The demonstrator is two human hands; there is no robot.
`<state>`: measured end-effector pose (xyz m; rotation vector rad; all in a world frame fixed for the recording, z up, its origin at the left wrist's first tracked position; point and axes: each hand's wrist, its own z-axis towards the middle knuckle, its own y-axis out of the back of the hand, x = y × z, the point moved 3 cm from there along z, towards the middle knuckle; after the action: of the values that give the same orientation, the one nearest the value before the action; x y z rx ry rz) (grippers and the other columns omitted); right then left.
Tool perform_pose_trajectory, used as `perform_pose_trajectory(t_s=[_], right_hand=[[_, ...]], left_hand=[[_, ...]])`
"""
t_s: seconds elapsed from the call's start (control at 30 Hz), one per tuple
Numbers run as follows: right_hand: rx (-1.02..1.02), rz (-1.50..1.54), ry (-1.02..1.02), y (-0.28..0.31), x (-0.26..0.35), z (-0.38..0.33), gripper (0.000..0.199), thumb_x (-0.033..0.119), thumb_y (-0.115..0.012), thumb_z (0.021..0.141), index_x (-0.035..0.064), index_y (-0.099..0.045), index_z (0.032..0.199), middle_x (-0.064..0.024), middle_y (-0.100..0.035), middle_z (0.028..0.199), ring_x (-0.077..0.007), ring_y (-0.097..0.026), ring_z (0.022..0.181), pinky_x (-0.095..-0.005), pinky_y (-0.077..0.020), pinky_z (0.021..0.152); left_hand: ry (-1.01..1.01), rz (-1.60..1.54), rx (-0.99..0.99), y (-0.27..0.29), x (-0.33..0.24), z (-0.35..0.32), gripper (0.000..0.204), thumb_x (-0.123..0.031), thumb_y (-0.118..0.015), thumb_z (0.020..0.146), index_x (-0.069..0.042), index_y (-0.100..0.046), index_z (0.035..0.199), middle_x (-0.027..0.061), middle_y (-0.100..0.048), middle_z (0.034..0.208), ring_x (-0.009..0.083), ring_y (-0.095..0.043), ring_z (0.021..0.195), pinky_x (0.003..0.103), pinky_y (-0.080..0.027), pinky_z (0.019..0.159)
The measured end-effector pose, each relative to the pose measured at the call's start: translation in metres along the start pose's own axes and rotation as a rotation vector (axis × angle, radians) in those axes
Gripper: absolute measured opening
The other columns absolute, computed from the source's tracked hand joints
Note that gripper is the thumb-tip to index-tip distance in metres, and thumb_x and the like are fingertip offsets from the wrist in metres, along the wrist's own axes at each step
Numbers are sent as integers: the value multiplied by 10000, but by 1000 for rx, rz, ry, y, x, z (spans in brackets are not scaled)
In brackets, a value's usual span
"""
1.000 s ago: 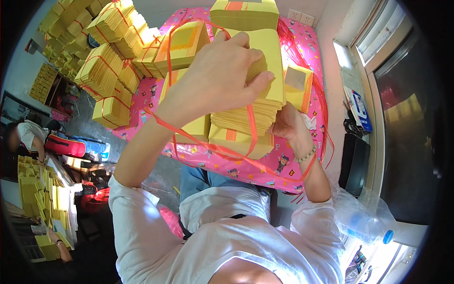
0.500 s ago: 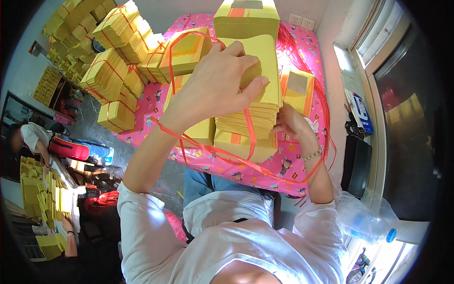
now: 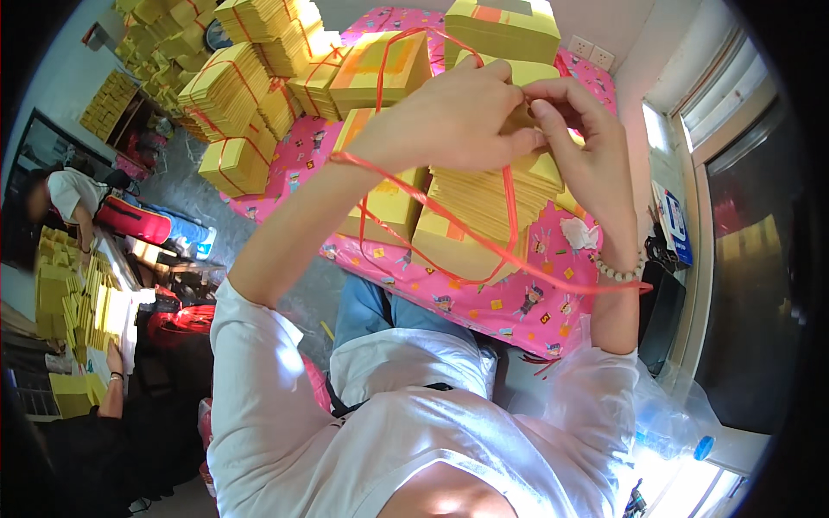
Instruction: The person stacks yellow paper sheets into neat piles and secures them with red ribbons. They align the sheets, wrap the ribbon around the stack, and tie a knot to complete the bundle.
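Note:
A stack of yellow paper sheets (image 3: 484,192) lies on the bed-like surface in front of me, on top of another yellow bundle. My left hand (image 3: 471,112) rests over its top, fingers curled round red plastic string (image 3: 511,211). One loop of that string arches beyond the hand, and a strand drops down the stack's near side. Another strand crosses from my left wrist to my right forearm. Close beside the left fingertips, my right hand (image 3: 591,142) pinches thumb and forefinger together; what is between them is too small to make out. A beaded bracelet (image 3: 617,272) circles the right wrist.
Tied yellow bundles (image 3: 229,86) stand at the left on a pink patterned cover (image 3: 471,315). A larger yellow block (image 3: 505,34) sits behind the stack. Crumpled white tissue (image 3: 579,233) lies by my right wrist. At far left, people work near a table with yellow paper (image 3: 91,302).
My right hand has risen from the stack's lower right side to its top, beside the left hand. The string across my forearms has shifted with it. The whole view has turned slightly.

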<state>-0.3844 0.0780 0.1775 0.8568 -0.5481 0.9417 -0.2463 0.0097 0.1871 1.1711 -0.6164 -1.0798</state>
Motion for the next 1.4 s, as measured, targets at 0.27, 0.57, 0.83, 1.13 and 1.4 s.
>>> perform_pose_trajectory(t_s=[0.27, 0.57, 0.83, 1.13, 1.4], right_hand=[[42, -175, 21, 5, -9, 4, 141, 112, -588, 875, -4, -628, 945, -74, -642, 807, -144, -637, 746, -258, -494, 670], [73, -187, -6, 2, -12, 11, 157, 132, -593, 872, 4, -642, 947, -76, -654, 803, -134, -621, 704, -261, -492, 662], [105, -155, -7, 5, -13, 12, 151, 128, -585, 878, -2, -637, 937, -65, -647, 792, -112, -613, 717, -250, -489, 668], [205, -16, -172, 5, -15, 11, 169, 135, -584, 891, -8, -609, 977, -21, -608, 899, -71, -552, 719, -226, -457, 685], [119, 100, -131, 0, -6, 13, 321, 277, -554, 938, 18, -621, 1116, -35, -623, 845, -107, -575, 749, -253, -475, 708]], left_hand=[[247, -695, -90, 58, 91, -22, 343, -319, -602, 895, -23, -643, 1064, 40, -655, 948, 92, -583, 835, 253, -471, 731], [172, -262, 1331, -37, 103, -145, 338, -415, -720, 767, -77, -704, 753, 4, -592, 584, 124, -538, 547, 303, -408, 504], [-159, -1276, 808, 92, 5, -99, 323, -376, -653, 834, -66, -672, 746, -20, -499, 509, 81, -424, 415, 252, -305, 394], [71, -2181, -453, 157, 61, 17, 323, -265, -440, 940, 20, -560, 1031, 47, -509, 690, 143, -455, 563, 275, -394, 533], [-27, -1687, -145, 112, 35, 53, 285, -168, -512, 912, 49, -531, 1095, 57, -589, 696, 172, -615, 605, 331, -518, 576]])
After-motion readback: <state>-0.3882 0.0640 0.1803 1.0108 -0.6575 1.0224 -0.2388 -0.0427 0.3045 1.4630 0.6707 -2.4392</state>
